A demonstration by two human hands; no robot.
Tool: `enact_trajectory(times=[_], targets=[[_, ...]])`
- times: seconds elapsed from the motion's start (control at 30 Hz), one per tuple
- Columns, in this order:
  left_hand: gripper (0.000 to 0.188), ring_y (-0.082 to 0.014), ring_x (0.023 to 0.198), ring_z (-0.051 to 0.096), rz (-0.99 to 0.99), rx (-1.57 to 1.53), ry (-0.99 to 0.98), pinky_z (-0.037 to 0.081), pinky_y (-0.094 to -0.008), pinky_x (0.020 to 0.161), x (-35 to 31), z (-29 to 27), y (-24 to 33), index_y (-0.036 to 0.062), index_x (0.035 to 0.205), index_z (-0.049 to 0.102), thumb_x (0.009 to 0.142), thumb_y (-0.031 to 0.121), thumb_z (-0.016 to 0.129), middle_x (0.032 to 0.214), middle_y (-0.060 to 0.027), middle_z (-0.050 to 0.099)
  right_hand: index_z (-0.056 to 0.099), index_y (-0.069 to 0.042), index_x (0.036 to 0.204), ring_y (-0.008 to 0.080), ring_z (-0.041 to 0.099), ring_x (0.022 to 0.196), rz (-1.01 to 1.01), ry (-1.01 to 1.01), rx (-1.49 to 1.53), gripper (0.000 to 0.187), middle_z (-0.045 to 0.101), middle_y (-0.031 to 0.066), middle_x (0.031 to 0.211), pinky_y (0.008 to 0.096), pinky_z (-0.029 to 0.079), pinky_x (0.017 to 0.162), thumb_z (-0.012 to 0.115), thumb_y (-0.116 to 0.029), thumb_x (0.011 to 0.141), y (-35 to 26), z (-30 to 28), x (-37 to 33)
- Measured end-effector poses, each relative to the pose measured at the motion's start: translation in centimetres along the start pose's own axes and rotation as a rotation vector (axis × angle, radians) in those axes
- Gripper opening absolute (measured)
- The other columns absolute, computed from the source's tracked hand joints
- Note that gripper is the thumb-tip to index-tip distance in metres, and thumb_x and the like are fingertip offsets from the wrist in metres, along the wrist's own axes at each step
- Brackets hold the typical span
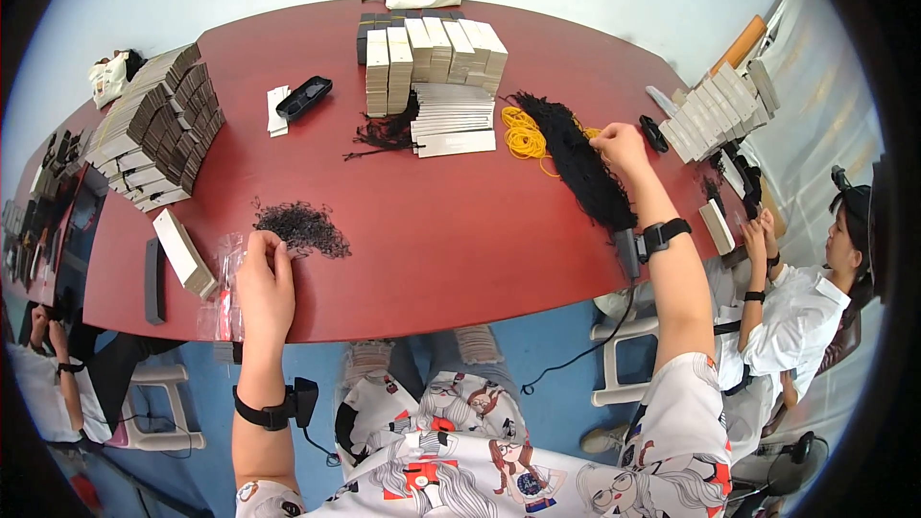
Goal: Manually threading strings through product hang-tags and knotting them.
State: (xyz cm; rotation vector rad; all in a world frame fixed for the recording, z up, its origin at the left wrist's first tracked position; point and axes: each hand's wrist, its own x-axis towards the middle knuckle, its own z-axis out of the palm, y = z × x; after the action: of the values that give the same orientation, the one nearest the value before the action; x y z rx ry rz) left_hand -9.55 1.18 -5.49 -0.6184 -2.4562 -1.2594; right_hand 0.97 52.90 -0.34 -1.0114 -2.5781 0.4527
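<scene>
My left hand (267, 283) is at the near edge of a loose pile of small black wire-like loops (312, 228). Its thumb and fingers are closed together; what they pinch, if anything, is too small to make out. On the right, a thick bundle of black cords (574, 158) lies lengthwise on the table. My right hand (624, 149) reaches over the bundle's right side, fingertips pinched together at its edge near some yellow rubber bands (526, 134). Whatever is between those fingertips cannot be seen clearly.
White tags with black cords (456, 125) lie before stacked tag blocks (436, 50) on the red table (432, 240). More stacks (158, 125) stand left, beside a white block (184, 254) and clear plastic bags (223, 269). A black tray (305, 98) lies farther back. A co-worker (791, 302) sits right.
</scene>
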Motion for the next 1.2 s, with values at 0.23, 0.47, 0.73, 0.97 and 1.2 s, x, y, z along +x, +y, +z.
enact_trajectory(times=[0.23, 0.47, 0.73, 0.97, 1.2], targets=[[0.003, -0.0303, 0.057, 0.055, 0.017, -0.003, 0.045, 0.042, -0.0363, 0.054, 0.0, 0.1, -0.2, 0.0017, 0.085, 0.049, 0.085, 0.004, 0.05, 0.065, -0.0159, 0.054, 0.06, -0.002, 0.074, 0.0153, 0.055, 0.062, -0.175, 0.287, 0.207, 0.019, 0.062, 0.0072, 0.066, 0.0301, 0.044, 0.06, 0.064, -0.021, 0.078, -0.7, -7.3, 3.4], [0.003, -0.0268, 0.056, 0.055, -0.022, -0.029, 0.023, 0.042, -0.0349, 0.054, -0.1, -0.1, 0.0, 0.002, 0.085, 0.049, 0.085, 0.005, 0.051, 0.063, -0.0149, 0.054, 0.058, -0.003, 0.072, 0.0084, 0.052, 0.061, -0.202, 0.44, 0.233, 0.02, 0.061, 0.0025, 0.065, 0.023, 0.042, 0.058, 0.06, -0.02, 0.082, -5.4, -13.0, 2.1], [0.002, -0.0262, 0.062, 0.059, -0.007, -0.067, 0.028, 0.045, -0.0338, 0.058, -0.1, 0.1, -0.5, 0.0021, 0.086, 0.048, 0.085, 0.004, 0.05, 0.066, -0.0139, 0.057, 0.058, -0.009, 0.077, 0.0057, 0.051, 0.065, -0.389, 0.181, 0.624, 0.017, 0.062, 0.0, 0.075, 0.0217, 0.043, 0.064, 0.059, -0.024, 0.083, -15.9, -14.6, -4.6], [0.014, -0.0162, 0.065, 0.057, -0.027, -0.109, -0.004, 0.044, -0.0271, 0.06, -0.2, -0.2, -0.6, 0.0031, 0.099, 0.054, 0.086, 0.001, 0.047, 0.073, -0.009, 0.059, 0.059, -0.008, 0.08, 0.0061, 0.056, 0.065, -0.487, -0.375, 1.145, 0.013, 0.064, 0.0024, 0.077, 0.0199, 0.048, 0.059, 0.059, -0.02, 0.085, -19.5, -8.7, -11.3], [0.014, -0.0113, 0.065, 0.053, -0.013, -0.141, 0.011, 0.042, -0.0232, 0.06, -0.2, 0.1, -0.8, 0.0029, 0.098, 0.055, 0.086, 0.002, 0.047, 0.077, -0.0064, 0.06, 0.054, -0.004, 0.09, 0.0136, 0.061, 0.074, 0.149, -0.606, 1.238, 0.016, 0.063, 0.0102, 0.086, 0.0254, 0.052, 0.064, 0.058, -0.019, 0.087, -12.6, 4.0, -18.3]])
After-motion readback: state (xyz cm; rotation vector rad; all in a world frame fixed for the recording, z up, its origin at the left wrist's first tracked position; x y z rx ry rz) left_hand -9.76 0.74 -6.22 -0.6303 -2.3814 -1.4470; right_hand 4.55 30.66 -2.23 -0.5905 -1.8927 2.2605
